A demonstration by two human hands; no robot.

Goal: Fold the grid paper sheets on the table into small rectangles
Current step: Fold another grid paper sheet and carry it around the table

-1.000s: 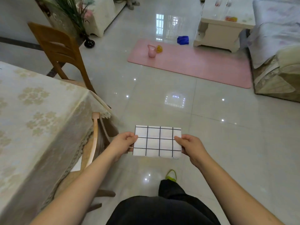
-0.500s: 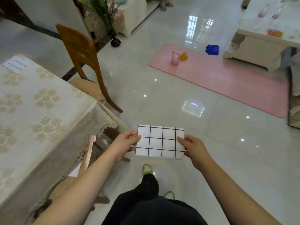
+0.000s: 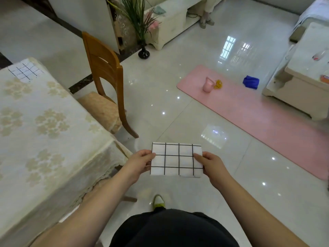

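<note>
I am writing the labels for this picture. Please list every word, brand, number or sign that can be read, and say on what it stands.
None: no readable word, number, brand or sign shows anywhere.
Folded grid paper, pinched by left hand and right hand: only black grid lines.
Grid sheet on the table: only black grid lines.
Blue object near the pink mat: too small to tell.

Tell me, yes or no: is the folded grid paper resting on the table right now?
No, both hands, left and right, hold the folded grid paper in the air over the floor, beside the table.
</note>
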